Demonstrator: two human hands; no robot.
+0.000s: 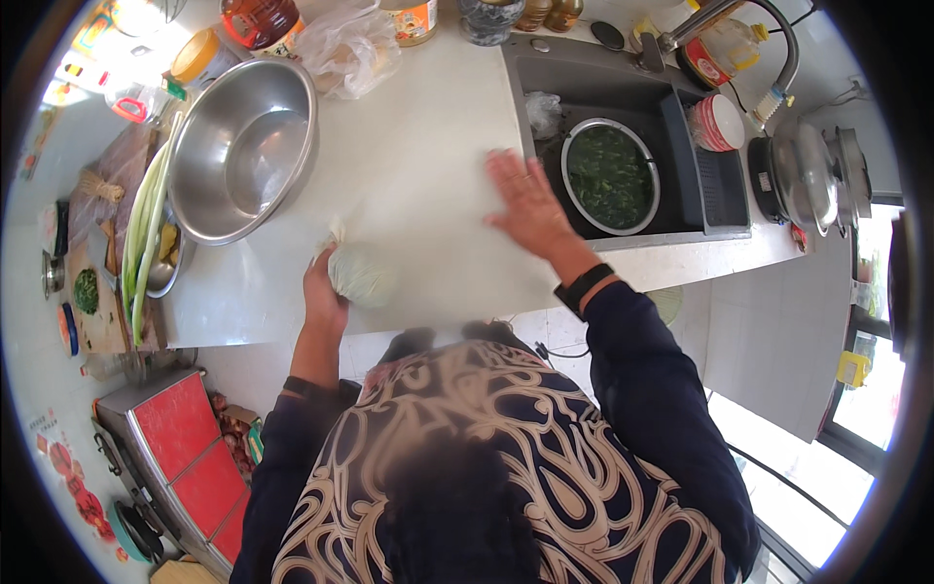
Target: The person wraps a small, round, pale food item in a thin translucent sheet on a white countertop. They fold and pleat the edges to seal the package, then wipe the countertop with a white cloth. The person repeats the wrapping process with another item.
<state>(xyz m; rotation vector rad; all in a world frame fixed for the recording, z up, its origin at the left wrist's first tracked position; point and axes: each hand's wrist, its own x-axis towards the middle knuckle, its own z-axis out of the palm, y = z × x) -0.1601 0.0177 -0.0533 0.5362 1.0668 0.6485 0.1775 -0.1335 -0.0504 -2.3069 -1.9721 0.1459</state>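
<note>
My left hand (pixel 326 288) grips a pale green, rounded bundle (pixel 359 274) with a gathered, knotted top, which looks like a filled plastic bag. The bundle is at the front of the white countertop (pixel 430 212). To its right, my right hand (pixel 527 203) is held palm down with fingers apart, close to the left rim of the grey sink (pixel 527 102); whether the palm touches the counter I cannot tell. A round metal-rimmed container of dark leafy greens (pixel 611 175) sits in the sink.
A large stainless-steel basin (pixel 244 150) stands on the left, beside long scallions (pixel 149 226) and a cutting board (pixel 102 292) with chopped greens. A crumpled plastic bag (pixel 354 51) and jars line the back. Right of the sink are a faucet (pixel 675 36) and lidded pots (pixel 806 175).
</note>
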